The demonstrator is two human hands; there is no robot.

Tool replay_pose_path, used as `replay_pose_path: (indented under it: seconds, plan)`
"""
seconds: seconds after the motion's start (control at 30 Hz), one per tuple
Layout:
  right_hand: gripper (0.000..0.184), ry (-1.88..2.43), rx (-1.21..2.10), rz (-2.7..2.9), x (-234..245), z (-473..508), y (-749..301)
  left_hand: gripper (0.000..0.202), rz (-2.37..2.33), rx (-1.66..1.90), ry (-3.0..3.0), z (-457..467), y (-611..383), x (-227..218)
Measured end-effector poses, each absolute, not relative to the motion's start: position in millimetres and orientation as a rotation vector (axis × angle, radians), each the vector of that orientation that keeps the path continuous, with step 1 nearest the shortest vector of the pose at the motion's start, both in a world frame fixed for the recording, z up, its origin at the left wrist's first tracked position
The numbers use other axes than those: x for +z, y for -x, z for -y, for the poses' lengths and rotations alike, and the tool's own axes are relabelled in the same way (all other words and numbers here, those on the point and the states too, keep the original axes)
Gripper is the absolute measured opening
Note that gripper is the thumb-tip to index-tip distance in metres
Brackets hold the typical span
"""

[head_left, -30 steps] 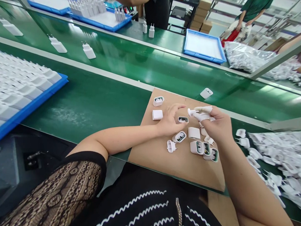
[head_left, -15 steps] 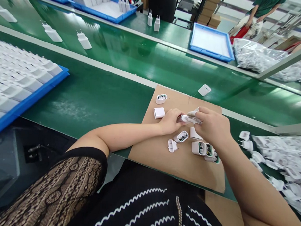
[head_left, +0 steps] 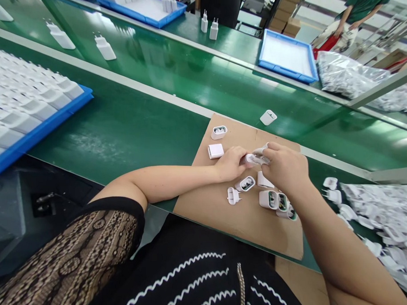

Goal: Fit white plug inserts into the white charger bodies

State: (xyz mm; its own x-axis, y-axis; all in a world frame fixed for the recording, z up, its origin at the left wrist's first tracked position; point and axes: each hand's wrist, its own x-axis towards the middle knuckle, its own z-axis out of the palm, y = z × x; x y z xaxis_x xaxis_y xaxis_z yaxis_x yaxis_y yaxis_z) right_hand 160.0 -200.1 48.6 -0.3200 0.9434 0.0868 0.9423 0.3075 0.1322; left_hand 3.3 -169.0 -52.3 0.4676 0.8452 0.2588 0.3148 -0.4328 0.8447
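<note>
Over the cardboard sheet [head_left: 218, 206], my left hand [head_left: 231, 163] is closed on a white charger housing [head_left: 249, 159], mostly hidden by its fingers. My right hand [head_left: 286, 168] meets it from the right, its fingers pinched around a whitish piece too blurred to name. Just below the hands lie an open charger housing [head_left: 247, 184] with parts showing inside and a plug cap [head_left: 233, 196] with two pins. Several more open housings [head_left: 268, 199] stand close together under my right wrist. To the left of my left hand are a housing on its side [head_left: 216, 151] and an open one [head_left: 219, 132].
A green conveyor belt [head_left: 179, 76] runs behind the cardboard, carrying a housing [head_left: 268, 117] and finished chargers [head_left: 105, 47]. A blue tray [head_left: 87, 95] full of chargers is at left. Loose plug caps [head_left: 388, 221] heap up at right. Across the belt sits another blue tray [head_left: 288, 57].
The housing and the chargers on the belt have shifted left. Both hands stay together in nearly the same place, still closed.
</note>
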Motion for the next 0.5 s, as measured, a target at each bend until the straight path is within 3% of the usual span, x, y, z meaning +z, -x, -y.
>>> replay_pose_path:
  seconds: [0.1, 0.3, 0.5]
  plan:
    - [0.020, -1.823, 0.332, -2.521, 45, 204, -153, 0.038, -0.951, 0.900, -2.166, 171, -3, -55]
    - [0.017, -1.959, 0.245, -2.413, 44, 209, -143, 0.047, -1.134, 0.653, -2.611, 171, -3, -54]
    - [0.016, -2.130, -0.005, -2.493, 39, 212, -140, 0.038, -1.088, 0.578, -2.765, 166, 4, -45]
